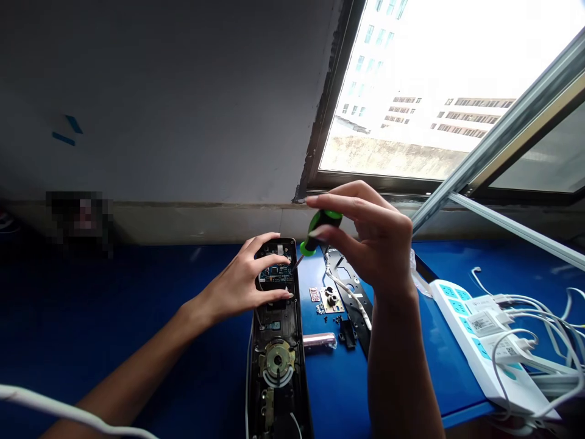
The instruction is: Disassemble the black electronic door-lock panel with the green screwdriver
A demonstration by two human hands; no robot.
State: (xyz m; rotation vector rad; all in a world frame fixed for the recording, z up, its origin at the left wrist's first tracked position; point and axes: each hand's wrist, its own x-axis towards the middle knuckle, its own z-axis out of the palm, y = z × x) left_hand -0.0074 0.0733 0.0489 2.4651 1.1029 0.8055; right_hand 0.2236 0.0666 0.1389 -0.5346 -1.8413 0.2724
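From the head camera, the long dark casing (298,341) lies open on the blue table (183,372), running from the bottom edge of the view up toward the wall (183,91). The left hand (244,274) reaches over its upper end from the left, fingers and thumb spread apart, one fingertip at the far rim, another finger across the green-blue circuit board (274,272) and the thumb below that board, near the right-hand rim. The right hand (377,241) is raised above the right side of the casing, its thumb and fingers pinching the green and black handle of a screwdriver (322,230); the tool is tilted, its thin shaft slanting down and left to the casing's right edge beside the board (whether the tip sits in a screw is too small to tell). Nearer the bottom, the casing holds a round metal part (277,361). Just right of it lies a pink cylinder (319,342), and near that are a small square metal plate (332,299), scattered screws (320,310), a black bracket (348,333) and a black panel (354,285) with a white cable (345,289) across it. Farther right stands a white power strip (457,329) with several plugs; behind, a bright window (411,122).
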